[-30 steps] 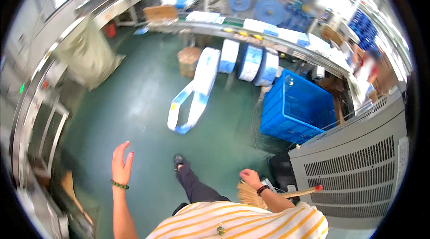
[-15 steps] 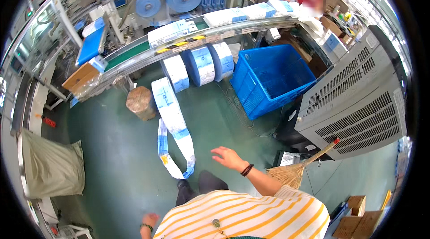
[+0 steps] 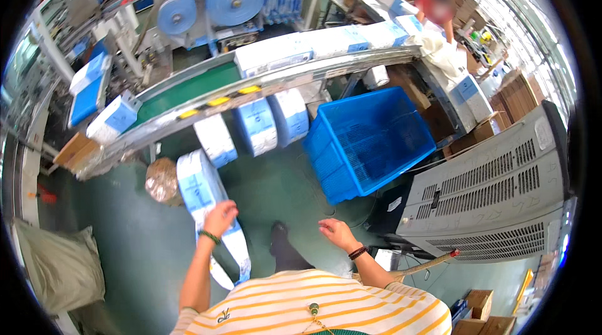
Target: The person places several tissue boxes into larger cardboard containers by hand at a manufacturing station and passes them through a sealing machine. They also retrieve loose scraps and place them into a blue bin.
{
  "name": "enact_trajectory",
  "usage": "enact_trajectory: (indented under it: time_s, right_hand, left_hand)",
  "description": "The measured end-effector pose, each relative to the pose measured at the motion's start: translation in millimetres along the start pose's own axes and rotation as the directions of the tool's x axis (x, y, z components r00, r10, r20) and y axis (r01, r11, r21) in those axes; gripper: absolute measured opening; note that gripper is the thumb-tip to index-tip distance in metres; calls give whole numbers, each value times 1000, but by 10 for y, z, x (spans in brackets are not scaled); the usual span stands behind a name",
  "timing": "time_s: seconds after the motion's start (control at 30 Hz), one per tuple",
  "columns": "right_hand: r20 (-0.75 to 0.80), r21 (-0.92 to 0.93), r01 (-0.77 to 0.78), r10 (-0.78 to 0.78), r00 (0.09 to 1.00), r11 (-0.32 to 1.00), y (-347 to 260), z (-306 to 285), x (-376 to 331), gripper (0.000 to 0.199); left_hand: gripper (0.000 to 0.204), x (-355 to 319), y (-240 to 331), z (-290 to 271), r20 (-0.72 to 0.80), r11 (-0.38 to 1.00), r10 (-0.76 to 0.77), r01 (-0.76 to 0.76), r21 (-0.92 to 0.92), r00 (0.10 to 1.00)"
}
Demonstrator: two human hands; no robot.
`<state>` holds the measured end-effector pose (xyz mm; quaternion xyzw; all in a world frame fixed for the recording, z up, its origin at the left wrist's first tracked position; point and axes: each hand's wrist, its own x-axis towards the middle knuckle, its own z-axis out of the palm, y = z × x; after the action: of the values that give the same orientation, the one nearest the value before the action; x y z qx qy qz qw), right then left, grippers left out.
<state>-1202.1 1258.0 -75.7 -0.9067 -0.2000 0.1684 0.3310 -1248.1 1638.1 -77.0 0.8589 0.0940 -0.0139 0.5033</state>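
My left hand (image 3: 221, 217), loosely bent at the fingers, is over the loose strip of white and blue printed film (image 3: 237, 248). Whether it touches the film I cannot tell. The strip hangs from a film roll (image 3: 199, 183) standing on the floor, and its lower part passes behind my shirt. More rolls stand beyond it: a narrow one (image 3: 215, 139), then a wider one (image 3: 256, 125) and another (image 3: 289, 116) under the conveyor's edge. My right hand (image 3: 339, 234) holds nothing, fingers loosely apart, in front of a blue plastic crate (image 3: 338, 175).
A conveyor (image 3: 188, 93) carrying white and blue packs (image 3: 276, 56) crosses ahead. A wrapped brown bundle (image 3: 163, 181) sits left of the rolls. A large grey vented cabinet (image 3: 483, 191) stands at right, a broom handle (image 3: 433, 265) before it. Another person (image 3: 434, 5) is at the far right.
I have moved forward, nearer the rolls and crate. My left hand has risen from low beside me to over the film strip. My right hand remains in front of me. Packs on the conveyor have shifted.
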Motion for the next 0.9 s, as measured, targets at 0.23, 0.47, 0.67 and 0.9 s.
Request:
enact_trajectory:
  time_s: [0.23, 0.47, 0.67, 0.9]
  right_hand:
    - [-148, 65, -151, 160, 976, 986, 176, -705, 410, 23]
    - [-234, 133, -227, 253, 939, 965, 54, -716, 9, 21]
    - [-355, 148, -312, 345, 869, 939, 143, -952, -487, 19]
    - [-570, 291, -138, 288, 769, 947, 908, -1665, -19, 18]
  left_hand:
    - [30, -99, 21, 248, 225, 965, -206, 159, 208, 952]
    - [27, -106, -850, -10, 171, 911, -364, 312, 269, 916]
    - [25, 605, -436, 442, 290, 983, -127, 81, 166, 949]
    - [19, 1794, 851, 1594, 381, 983, 180, -182, -31, 907]
